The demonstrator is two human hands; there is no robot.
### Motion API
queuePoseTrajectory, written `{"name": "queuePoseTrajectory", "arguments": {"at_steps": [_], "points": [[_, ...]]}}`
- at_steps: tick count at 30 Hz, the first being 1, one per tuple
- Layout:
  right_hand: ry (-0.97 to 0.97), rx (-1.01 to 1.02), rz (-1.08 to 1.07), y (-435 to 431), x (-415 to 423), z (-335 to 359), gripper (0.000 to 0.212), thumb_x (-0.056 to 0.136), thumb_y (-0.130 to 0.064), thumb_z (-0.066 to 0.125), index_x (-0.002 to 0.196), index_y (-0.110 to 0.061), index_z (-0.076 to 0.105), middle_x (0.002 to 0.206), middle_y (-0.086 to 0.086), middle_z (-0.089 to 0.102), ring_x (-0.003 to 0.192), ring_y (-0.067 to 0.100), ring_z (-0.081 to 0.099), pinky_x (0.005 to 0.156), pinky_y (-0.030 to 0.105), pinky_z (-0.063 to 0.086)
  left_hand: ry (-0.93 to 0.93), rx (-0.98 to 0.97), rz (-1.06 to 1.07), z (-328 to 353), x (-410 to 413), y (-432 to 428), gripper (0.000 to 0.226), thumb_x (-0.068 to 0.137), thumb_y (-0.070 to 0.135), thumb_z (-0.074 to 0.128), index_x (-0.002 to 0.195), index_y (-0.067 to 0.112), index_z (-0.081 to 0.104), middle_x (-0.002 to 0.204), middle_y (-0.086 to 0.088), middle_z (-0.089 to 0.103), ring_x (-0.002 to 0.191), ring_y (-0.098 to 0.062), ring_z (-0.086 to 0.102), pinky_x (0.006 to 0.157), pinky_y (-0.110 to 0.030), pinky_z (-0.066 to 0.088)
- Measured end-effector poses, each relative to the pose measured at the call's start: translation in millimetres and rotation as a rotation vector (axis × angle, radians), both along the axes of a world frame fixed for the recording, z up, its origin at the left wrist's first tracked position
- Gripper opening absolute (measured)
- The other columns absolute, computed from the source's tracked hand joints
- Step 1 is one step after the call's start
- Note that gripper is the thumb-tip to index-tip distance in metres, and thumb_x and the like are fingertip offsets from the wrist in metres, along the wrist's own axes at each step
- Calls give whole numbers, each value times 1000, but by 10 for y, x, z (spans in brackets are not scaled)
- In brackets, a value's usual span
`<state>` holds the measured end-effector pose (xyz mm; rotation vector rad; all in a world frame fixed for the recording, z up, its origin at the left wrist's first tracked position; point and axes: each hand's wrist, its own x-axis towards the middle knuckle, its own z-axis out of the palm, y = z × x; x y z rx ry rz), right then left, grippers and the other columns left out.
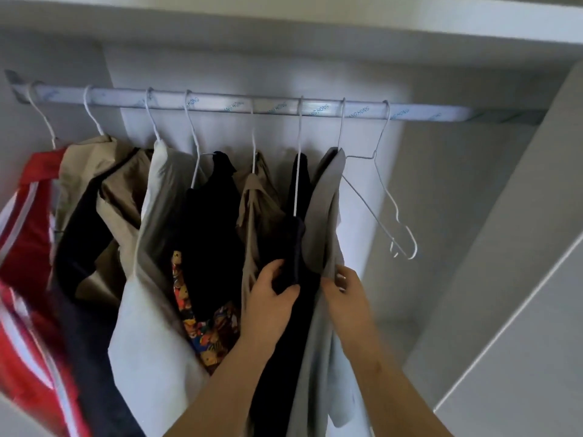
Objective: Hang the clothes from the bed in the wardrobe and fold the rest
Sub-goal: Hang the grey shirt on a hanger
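Observation:
I look into the wardrobe, where several garments hang on wire hangers from a white rail (220, 100). My left hand (271, 298) grips the shoulder of a black garment (293, 247) on its hanger. My right hand (347, 288) pinches the edge of the grey garment (321, 216) hanging just to the right. Further left hang a khaki shirt (255, 197), a dark top over a colourful print (205, 320), a pale grey piece (148, 310), a beige jacket (94, 171) and a red striped jacket (28, 247).
An empty wire hanger (388, 197) hangs at the right end of the row, with free rail beyond it. The wardrobe's right side panel (504, 247) and top shelf (315, 14) enclose the space.

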<state>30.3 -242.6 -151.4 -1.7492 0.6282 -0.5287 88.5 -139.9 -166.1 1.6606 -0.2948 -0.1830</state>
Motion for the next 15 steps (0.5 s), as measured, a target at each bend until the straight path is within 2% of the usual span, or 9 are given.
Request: {"name": "queuePoseTrajectory", "arguments": {"at_steps": [3, 4, 6, 8, 9, 12, 15], "points": [[40, 23, -32, 68, -266, -212, 10, 95, -27, 48, 89, -35, 49, 93, -14, 56, 91, 13, 54, 85, 27, 43, 82, -21, 10, -188, -229, 113, 36, 85, 6, 61, 96, 40, 55, 109, 9, 62, 102, -9, 58, 91, -28, 45], [57, 41, -33, 88, -336, -263, 9, 96, -27, 47, 97, -34, 51, 99, -12, 55, 95, 14, 53, 89, 29, 43, 133, -46, 29, -234, -282, 156, 34, 85, 4, 60, 99, 35, 56, 110, 5, 61, 101, -12, 58, 91, -29, 46], [105, 94, -46, 132, -496, -361, 23, 96, -25, 46, 118, -25, 50, 111, -5, 53, 102, 16, 53, 93, 30, 43, 208, -48, 47, -309, -400, 233, 28, 87, 4, 60, 102, 26, 55, 109, 2, 58, 98, -14, 57, 86, -27, 45], [164, 150, -58, 194, -725, -467, 30, 96, -27, 47, 126, -24, 46, 115, -3, 51, 107, 17, 53, 94, 31, 44, 236, 21, 23, -375, -578, 304, 23, 89, 8, 59, 99, 28, 55, 103, 7, 57, 92, -9, 56, 79, -23, 41], [181, 180, -63, 227, -864, -519, 31, 96, -28, 47, 126, -24, 46, 116, -3, 52, 108, 17, 54, 92, 30, 44, 251, 43, 9, -404, -691, 328, 21, 89, 10, 58, 97, 29, 56, 100, 8, 57, 91, -7, 55, 79, -23, 40], [197, 258, -109, 302, -1327, -678, 23, 96, -30, 47, 118, -25, 47, 109, -5, 53, 97, 14, 56, 71, 20, 41, 328, 65, -26, -463, -1089, 377, 17, 90, 7, 56, 99, 20, 59, 95, 4, 59, 87, -9, 56, 75, -20, 44], [230, 336, -174, 395, -1877, -858, 13, 94, -28, 49, 105, -23, 51, 102, -4, 56, 93, 15, 56, 72, 24, 39, 392, 130, -83, -551, -1597, 426, 16, 90, 5, 55, 97, 17, 61, 89, 3, 61, 84, -13, 58, 78, -23, 46]]}}
